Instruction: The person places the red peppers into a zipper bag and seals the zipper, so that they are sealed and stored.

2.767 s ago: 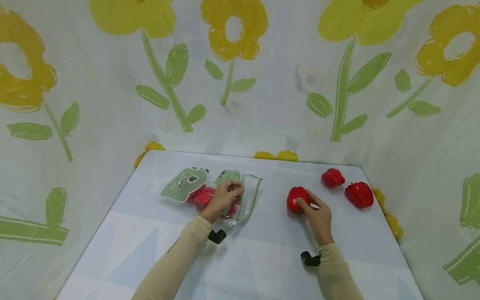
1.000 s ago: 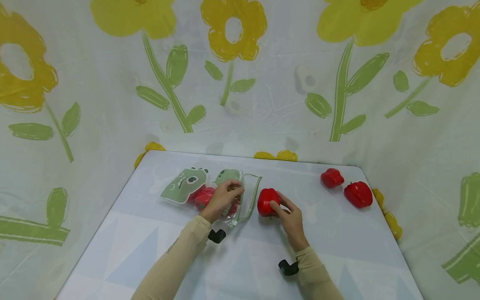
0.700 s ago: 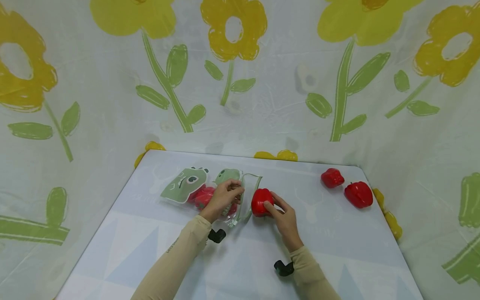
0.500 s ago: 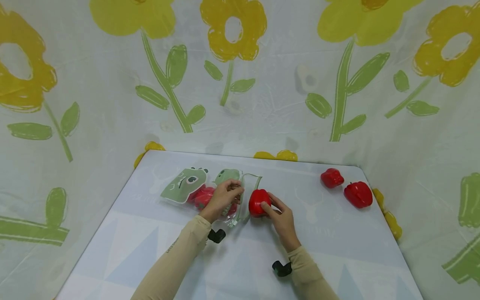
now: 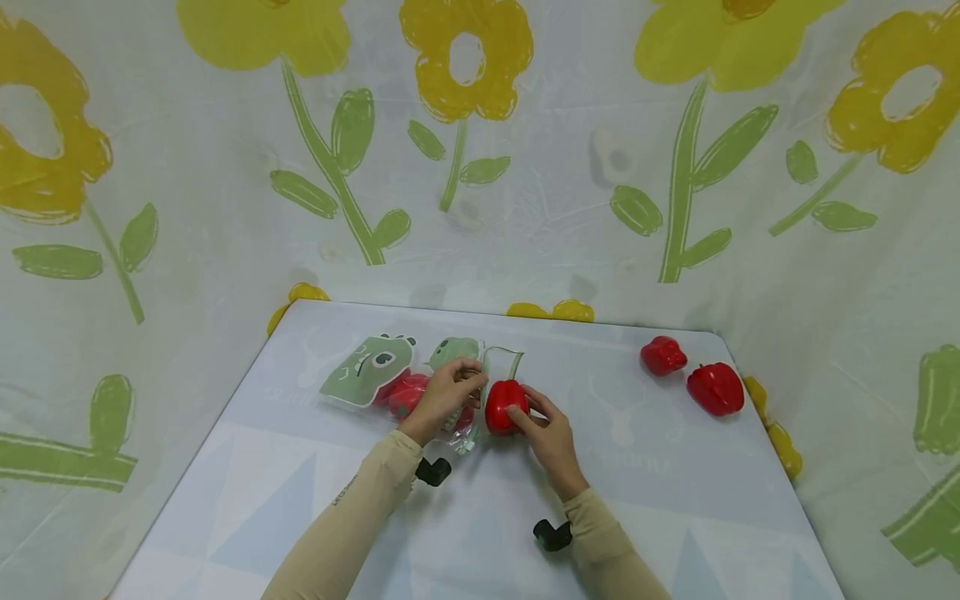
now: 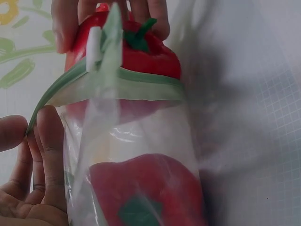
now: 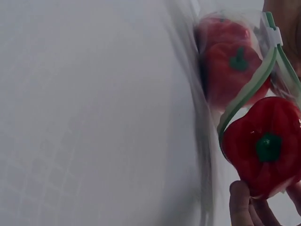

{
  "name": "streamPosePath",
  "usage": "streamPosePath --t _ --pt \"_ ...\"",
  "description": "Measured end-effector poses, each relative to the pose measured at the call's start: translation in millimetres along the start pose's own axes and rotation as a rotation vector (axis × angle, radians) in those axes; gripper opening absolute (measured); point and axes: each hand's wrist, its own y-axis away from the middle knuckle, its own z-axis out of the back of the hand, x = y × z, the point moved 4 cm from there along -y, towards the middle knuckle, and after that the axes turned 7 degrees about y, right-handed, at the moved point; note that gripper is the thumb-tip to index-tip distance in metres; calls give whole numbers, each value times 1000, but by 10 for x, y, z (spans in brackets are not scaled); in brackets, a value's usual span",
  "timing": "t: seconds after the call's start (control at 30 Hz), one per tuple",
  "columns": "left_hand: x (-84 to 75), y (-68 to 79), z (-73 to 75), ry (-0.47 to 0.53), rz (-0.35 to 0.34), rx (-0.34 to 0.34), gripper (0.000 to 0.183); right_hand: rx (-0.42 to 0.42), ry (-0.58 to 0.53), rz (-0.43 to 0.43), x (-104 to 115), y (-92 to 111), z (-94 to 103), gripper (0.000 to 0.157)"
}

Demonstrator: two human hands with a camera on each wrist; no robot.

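Note:
A clear zip bag (image 5: pixel 358 379) with green cartoon print lies on its side on the table, its mouth facing right. Red bell peppers (image 5: pixel 407 397) show through the plastic. At the mouth, my left hand (image 5: pixel 444 402) pinches the green zip edge between thumb and fingers, as the left wrist view shows. My right hand (image 5: pixel 553 440) grips another red bell pepper (image 5: pixel 504 407) by its right side. In the left wrist view this pepper (image 6: pixel 153 56) is partly behind the bag's green rim; a white slider (image 7: pixel 273 36) hangs at one end of the zip.
Two more red peppers, a smaller one (image 5: pixel 663 356) and a larger one (image 5: pixel 716 389), lie near the table's right edge. Behind the white table (image 5: pixel 480 517) hangs a flower-printed curtain (image 5: pixel 555 208). Black wrist cameras (image 5: pixel 552 535) stick out from the sleeves.
My right hand has carried the bell pepper leftward, from the middle right of the table to the bag's mouth. The left hand and the bag have stayed in place.

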Motion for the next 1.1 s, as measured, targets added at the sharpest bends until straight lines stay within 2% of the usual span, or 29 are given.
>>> streamPosePath --t 0.3,0.5,0.7,0.97,1.1 --pt "-10 14 -17 -3 10 -16 32 40 69 13 77 26 -103 57" --pt "-22 34 -27 14 4 -14 29 79 31 12 108 31 -132 42" --pt "-22 37 -39 12 -10 -9 32 96 15 14 131 50 -131 42" --pt "-20 40 -43 36 -14 -3 30 92 41 -13 457 205 -74 38" --pt "-28 45 -32 43 -10 -7 30 100 41 -20 373 168 -87 37"
